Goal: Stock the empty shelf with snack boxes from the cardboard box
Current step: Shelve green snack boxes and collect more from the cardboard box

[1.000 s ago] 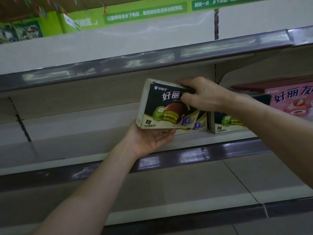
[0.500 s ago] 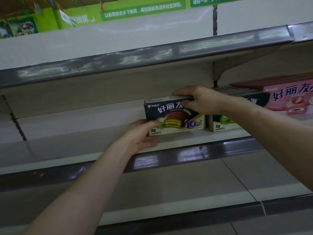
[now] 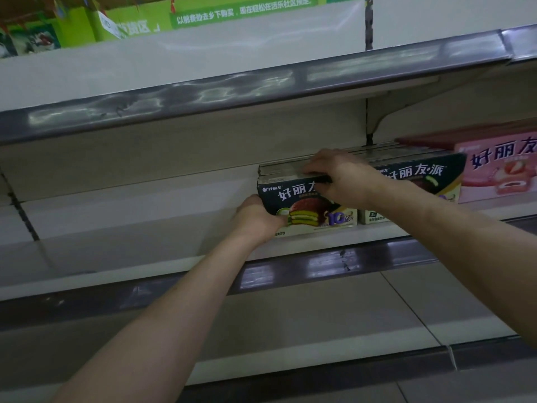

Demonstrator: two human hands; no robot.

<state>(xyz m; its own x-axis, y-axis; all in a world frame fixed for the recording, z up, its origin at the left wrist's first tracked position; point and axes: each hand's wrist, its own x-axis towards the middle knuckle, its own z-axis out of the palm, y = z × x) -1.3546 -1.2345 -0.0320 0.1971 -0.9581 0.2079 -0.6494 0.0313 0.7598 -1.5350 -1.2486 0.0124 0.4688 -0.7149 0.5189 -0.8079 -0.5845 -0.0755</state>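
Store shelving unit, pale boards with dark reflective front rails; a green banner [image 3: 241,10] with white lettering runs along the wall at 12 o'clock. The middle shelf [image 3: 116,228] is the stocking surface. A dark snack box [image 3: 308,205] stands upright on it, just right of the frame's centre, front face outward, base on the board behind the front rail [image 3: 319,263]. The left hand [image 3: 258,219] grips the box's lower left corner, at its 8 o'clock, fingers wrapped round the side. The right hand [image 3: 345,178] is curled over the top front edge, at the box's 1 o'clock, covering part of the lettering. At the box's 3 o'clock a second dark box [image 3: 418,175] stands just beside it. A pink box [image 3: 499,170] stands further along at 3 o'clock, close against the second.
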